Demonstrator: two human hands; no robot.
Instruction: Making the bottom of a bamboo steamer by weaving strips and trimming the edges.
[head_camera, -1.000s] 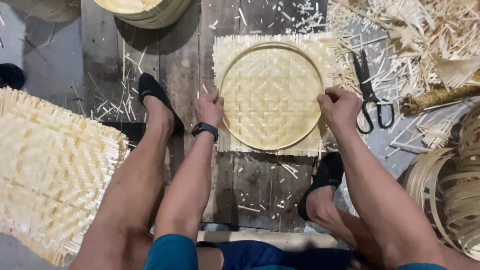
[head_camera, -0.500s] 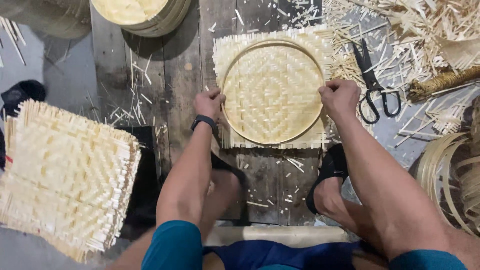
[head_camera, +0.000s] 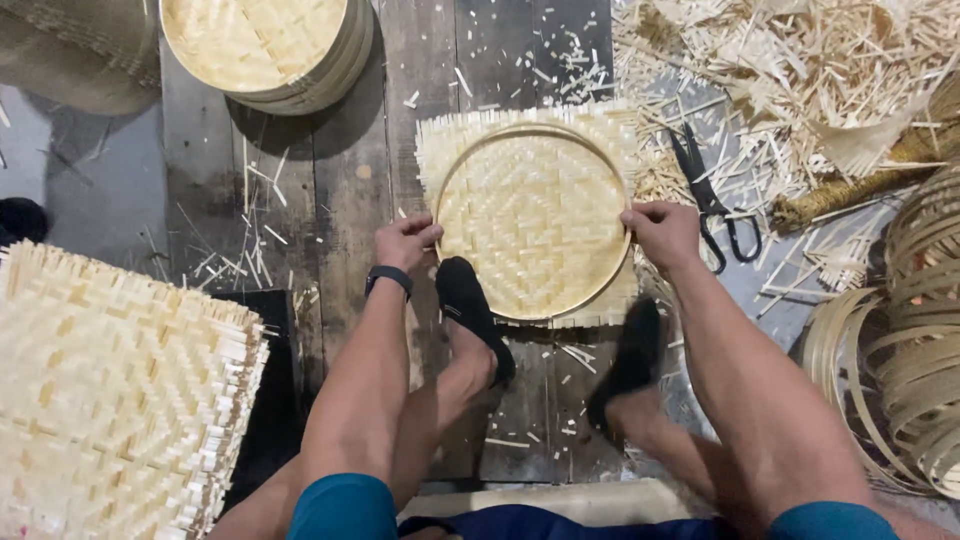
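A square woven bamboo mat lies on the wooden floor with a round bamboo hoop pressed into it. My left hand, a dark watch on its wrist, grips the hoop's left edge. My right hand grips the hoop's right edge. My left foot in a black shoe rests on the hoop's near-left rim. My right foot stands just below the mat's near-right corner.
Black scissors lie right of the mat among bamboo offcuts. A stack of woven mats sits at the left. Finished round trays stand at the top. Coiled bamboo hoops pile at the right.
My left foot has swung from the far left onto the hoop's near rim. Both hands keep their grip on the hoop's sides. The view has shifted slightly.
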